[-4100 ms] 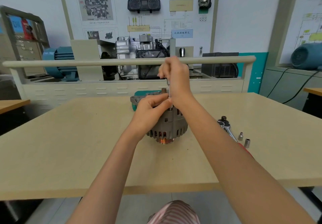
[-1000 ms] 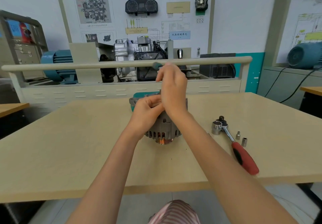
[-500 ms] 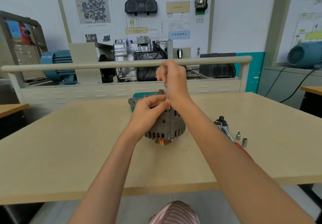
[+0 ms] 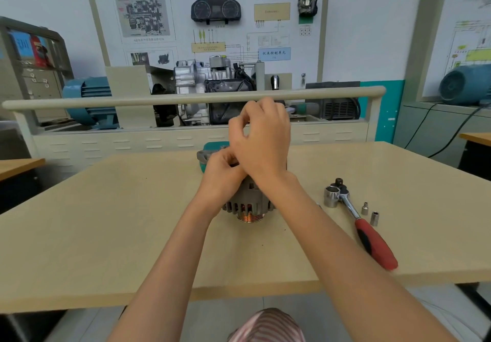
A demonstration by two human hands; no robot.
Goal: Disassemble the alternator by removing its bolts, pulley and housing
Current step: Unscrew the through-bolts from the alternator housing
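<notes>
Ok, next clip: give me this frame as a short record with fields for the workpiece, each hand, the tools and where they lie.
workpiece: alternator, standing on the table, copper-coloured end down
left hand: grips the alternator's top
right hand: raised above the alternator, fingers curled round a tool with a teal handle; its tip is hidden
ratchet: lies on the table right of the alternator, red handle towards the person, untouched
large socket: beside the ratchet head
small sockets: two, right of the ratchet shaft

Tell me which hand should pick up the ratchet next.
The right hand, probably. The ratchet lies on the table on the right side of the alternator, red handle toward the person. The left hand grips the alternator's top and can go on steadying it.
</notes>
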